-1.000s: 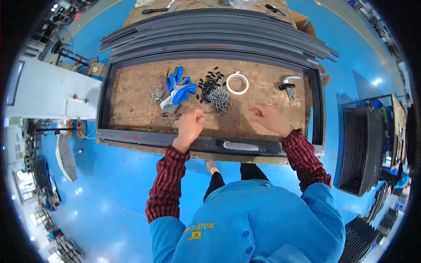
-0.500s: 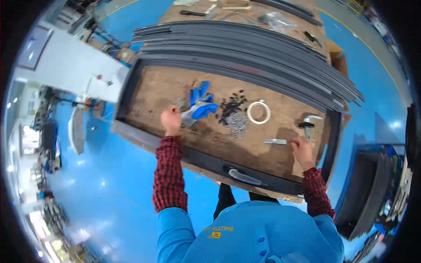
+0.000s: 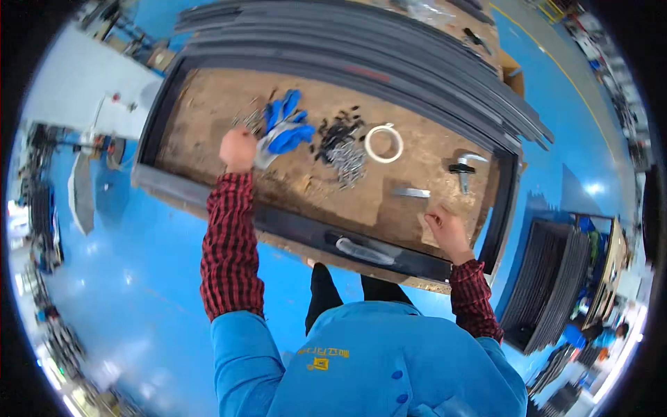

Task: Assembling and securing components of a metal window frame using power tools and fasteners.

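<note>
My left hand [image 3: 238,149] is closed over the left part of the brown tabletop, beside a small scatter of screws [image 3: 251,121] and a blue-and-grey work glove [image 3: 286,132]. Whatever its fingers hold is hidden. My right hand [image 3: 449,232] has thumb and fingers pinched together near the frame's right end; I cannot make out anything between them. A flat silver metal piece [image 3: 411,192] lies just beyond its fingertips, apart from them. Farther off rests a silver handle with a black base [image 3: 464,171]. Around all this runs a dark grey rectangular frame [image 3: 292,229].
Mid-table lie a pile of silver screws [image 3: 347,164], black small parts [image 3: 339,129] and a white tape ring [image 3: 383,144]. A grey lever handle [image 3: 365,250] sits on the frame's near bar. Long grey profiles [image 3: 333,35] are stacked behind. A dark rack [image 3: 545,285] stands right.
The whole view has shifted, with the table appearing higher and farther left. My right hand has drawn back toward me from the flat metal piece. My left hand stays beside the glove.
</note>
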Available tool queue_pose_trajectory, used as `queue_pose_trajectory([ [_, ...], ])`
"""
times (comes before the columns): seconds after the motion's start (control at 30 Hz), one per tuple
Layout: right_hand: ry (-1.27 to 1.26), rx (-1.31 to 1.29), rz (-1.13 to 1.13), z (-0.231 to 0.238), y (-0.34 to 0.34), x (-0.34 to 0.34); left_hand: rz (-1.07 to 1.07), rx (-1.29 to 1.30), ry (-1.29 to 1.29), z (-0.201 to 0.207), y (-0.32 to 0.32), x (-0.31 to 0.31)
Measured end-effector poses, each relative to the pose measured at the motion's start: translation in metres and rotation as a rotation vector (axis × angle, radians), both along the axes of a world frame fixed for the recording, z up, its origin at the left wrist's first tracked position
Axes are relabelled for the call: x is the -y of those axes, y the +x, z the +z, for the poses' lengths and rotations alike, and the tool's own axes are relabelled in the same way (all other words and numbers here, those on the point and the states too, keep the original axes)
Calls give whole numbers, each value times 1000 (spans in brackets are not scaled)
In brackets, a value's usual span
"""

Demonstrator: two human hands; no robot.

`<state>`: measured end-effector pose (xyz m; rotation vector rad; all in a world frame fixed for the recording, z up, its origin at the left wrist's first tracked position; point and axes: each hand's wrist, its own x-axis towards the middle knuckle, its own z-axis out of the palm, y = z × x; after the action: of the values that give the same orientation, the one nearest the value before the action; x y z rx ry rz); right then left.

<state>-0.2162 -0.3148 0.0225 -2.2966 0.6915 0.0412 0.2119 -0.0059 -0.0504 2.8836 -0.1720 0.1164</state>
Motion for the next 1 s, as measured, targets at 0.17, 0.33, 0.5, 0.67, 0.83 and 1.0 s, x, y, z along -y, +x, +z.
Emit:
queue_pose_trajectory([
  [0.17, 45, 283, 176, 54, 92, -53, -128, -493, -1226, 66, -96, 5],
  [0.33, 371, 521, 359, 85, 153, -141, 159, -1022, -1793, 122, -239, -8],
  [0.5, 502, 297, 587, 76, 154, -159, 91, -1040, -1849, 106, -278, -34],
  [0.67, 659, 83, 681, 86, 142, -157, -3, -1209, -1850, 101, -287, -50],
  [0.83, 734, -32, 600, 77, 132, -151, 69, -1254, -1956, 92, -299, -45],
  [1.0, 606, -1, 663, 74, 129, -153, 303, -1119, -2058, 76, -323, -23],
])
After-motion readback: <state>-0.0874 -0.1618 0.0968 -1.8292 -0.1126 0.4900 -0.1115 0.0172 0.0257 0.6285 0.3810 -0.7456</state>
